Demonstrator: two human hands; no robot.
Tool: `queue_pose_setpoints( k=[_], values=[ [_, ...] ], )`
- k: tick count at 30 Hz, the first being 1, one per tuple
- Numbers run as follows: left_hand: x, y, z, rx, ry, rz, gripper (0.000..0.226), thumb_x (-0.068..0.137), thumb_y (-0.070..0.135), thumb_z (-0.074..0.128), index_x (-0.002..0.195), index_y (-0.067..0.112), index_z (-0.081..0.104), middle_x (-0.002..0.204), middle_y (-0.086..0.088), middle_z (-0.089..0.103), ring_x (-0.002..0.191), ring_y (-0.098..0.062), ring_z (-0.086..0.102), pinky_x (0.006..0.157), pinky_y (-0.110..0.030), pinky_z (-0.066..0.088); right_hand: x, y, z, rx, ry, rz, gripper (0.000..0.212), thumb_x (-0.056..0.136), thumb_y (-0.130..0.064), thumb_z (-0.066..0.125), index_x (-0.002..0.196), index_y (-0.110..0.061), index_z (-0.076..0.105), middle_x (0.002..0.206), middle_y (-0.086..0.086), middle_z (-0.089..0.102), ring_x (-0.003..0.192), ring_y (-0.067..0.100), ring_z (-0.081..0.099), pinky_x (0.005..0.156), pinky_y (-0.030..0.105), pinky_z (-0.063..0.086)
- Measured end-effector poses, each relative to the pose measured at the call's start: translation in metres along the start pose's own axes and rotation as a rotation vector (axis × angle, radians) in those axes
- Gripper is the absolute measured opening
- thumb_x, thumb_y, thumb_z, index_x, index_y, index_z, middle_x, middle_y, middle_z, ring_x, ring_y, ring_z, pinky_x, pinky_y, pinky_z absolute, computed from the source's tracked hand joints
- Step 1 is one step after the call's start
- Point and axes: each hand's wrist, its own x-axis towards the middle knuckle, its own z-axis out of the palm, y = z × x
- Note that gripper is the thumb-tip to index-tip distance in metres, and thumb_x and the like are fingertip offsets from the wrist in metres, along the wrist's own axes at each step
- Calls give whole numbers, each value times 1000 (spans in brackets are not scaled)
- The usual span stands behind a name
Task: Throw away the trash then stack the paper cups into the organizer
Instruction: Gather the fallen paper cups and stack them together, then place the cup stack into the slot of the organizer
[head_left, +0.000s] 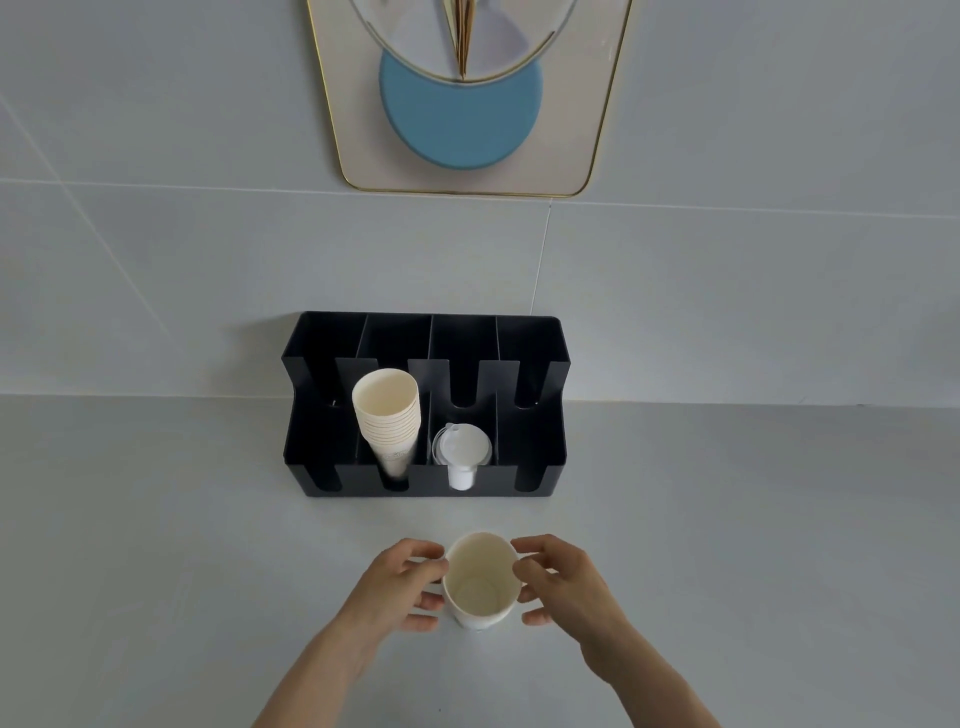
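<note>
We see the white paper cup (482, 579) upright, mouth up, in front of the black plastic organizer (423, 405) | left hand (400, 587), right hand (561, 582) flank it equally, fingers curled, seemingly touching | stack of paper cups (387, 415) beyond, second compartment from left.

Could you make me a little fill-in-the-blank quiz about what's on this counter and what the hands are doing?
1. The black organizer has ____ compartments across its width.
2. The stack of paper cups leans in the ____ compartment from the left.
3. The white lids sit in the compartment just to the ____ of that stack.
4. The left hand and right hand flank a single paper cup whose inside looks ____.

Missing words: four; second; right; empty
</note>
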Motion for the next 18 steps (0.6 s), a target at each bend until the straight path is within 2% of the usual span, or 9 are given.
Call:
queue_pose_setpoints(
  k=[3, 7, 11, 14, 18],
  values=[
    [0, 1, 1, -23, 2, 5, 19, 94, 20, 67, 112, 15, 68, 104, -11, 74, 94, -34, 76, 79, -42, 65, -2, -2, 0, 1, 6, -5, 20, 92, -14, 61, 101, -25, 75, 96, 7, 74, 74, 18, 70, 69, 37, 66],
    [-2, 3, -1, -19, -10, 24, 17, 93, 16, 66, 110, 13, 69, 105, -14, 74, 92, -35, 76, 81, -43, 65, -5, -7, 2, -9, 23, -8, 20, 91, -11, 62, 98, -23, 77, 91, 9, 75, 69, 16, 69, 69, 36, 65],
    [-5, 13, -8, -31, -7, 61, 16, 94, 15, 66, 109, 12, 70, 102, -13, 75, 86, -34, 76, 82, -46, 65, -6, -22, 5, -17, 38, -17, 21, 92, -10, 61, 98, -22, 77, 91, 9, 75, 68, 16, 69, 69, 35, 65],
    [-6, 27, -19, -51, -1, 103, 16, 93, 15, 67, 108, 11, 70, 97, -11, 76, 74, -25, 74, 81, -46, 65, -5, -42, 8, -20, 36, -43, 20, 92, -10, 61, 98, -21, 76, 91, 9, 75, 70, 18, 70, 71, 37, 65],
    [-9, 56, -41, -79, 17, 175, 15, 94, 17, 67, 107, 12, 70, 92, -8, 77, 73, -25, 74, 78, -44, 65, -1, -81, 13, -29, 21, -111, 19, 93, -11, 61, 100, -19, 77, 91, 9, 75, 70, 18, 71, 74, 37, 66]
  ],
)
